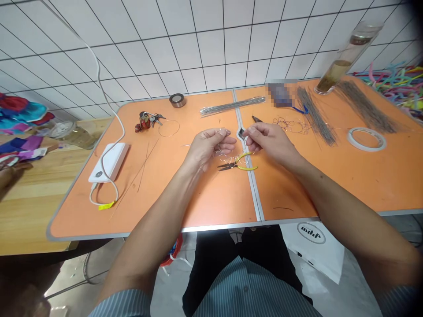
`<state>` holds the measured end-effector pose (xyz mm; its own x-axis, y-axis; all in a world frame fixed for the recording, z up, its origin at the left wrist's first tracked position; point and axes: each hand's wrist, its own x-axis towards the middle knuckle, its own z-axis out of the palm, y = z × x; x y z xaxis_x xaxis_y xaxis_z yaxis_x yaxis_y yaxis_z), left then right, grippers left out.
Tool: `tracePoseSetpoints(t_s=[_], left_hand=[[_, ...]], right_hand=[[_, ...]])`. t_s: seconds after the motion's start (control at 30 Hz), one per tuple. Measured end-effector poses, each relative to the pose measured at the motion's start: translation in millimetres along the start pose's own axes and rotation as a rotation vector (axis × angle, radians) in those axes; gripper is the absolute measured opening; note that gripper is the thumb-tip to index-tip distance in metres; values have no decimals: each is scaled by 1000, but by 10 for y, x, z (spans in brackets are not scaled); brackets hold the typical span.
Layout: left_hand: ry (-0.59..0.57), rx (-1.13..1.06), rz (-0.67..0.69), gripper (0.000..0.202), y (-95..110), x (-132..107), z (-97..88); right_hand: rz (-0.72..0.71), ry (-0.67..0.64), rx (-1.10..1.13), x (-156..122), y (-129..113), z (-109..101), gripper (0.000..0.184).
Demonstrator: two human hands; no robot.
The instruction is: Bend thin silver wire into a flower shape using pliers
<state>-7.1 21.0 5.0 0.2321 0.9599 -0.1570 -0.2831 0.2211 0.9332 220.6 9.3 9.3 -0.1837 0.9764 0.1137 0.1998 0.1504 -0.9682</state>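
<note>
Far left on the orange surface (205,207) sits a white power bank (109,162) with its white cable (107,105) looping up and away, and just past it a bunch of keys (147,120) beside a loose wire ring (168,128). A dark roll of tape (177,100) stands near the wall, with a bundle of straight wires (232,106) lying flat to its right. Now to the middle: the left hand (210,147) is curled over, fingers closed in a light pinch on thin silver wire (224,132), held just above the surface. Right beneath the hands lie the yellow-handled pliers (238,163), resting across the centre seam with a tangle of wire loops around them. The right hand (269,138) comes in close, fingertips nearly meeting the left's, thumb and forefinger closed in a pinch, though what it grips is too fine to tell. Beyond it, more wire circles (291,125) lie flat, then two fans of dark wires (317,116), a white tape roll (366,138), a clear tall bottle (346,57) and colourful pipe cleaners (396,83) at the far right.
</note>
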Motion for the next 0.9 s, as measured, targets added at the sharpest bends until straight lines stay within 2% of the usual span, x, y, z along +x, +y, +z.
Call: tracePoseSetpoints(t_s=[0.1, 0.17, 0.37, 0.47, 0.6, 0.77, 0.9], left_hand=[[40, -48, 24, 26, 11, 27, -27], [65, -65, 33, 27, 20, 37, -35], [86, -83, 31, 23, 46, 27, -6], [100, -90, 12, 20, 80, 7, 21], [134, -118, -20, 12, 151, -8, 34], [171, -129, -9, 11, 180, 13, 5], [160, -97, 36, 16, 136, 37, -37]], right_hand=[[26, -14, 18, 7, -9, -26, 66], [35, -33, 22, 3, -26, -22, 65], [65, -27, 44, -25, -76, 38, 31], [59, -15, 42, -28, -82, 42, 24], [56, -24, 26, -30, -84, 28, 31], [48, -33, 31, -53, -123, 35, 45], [100, -21, 44, -83, -165, 60, 42]])
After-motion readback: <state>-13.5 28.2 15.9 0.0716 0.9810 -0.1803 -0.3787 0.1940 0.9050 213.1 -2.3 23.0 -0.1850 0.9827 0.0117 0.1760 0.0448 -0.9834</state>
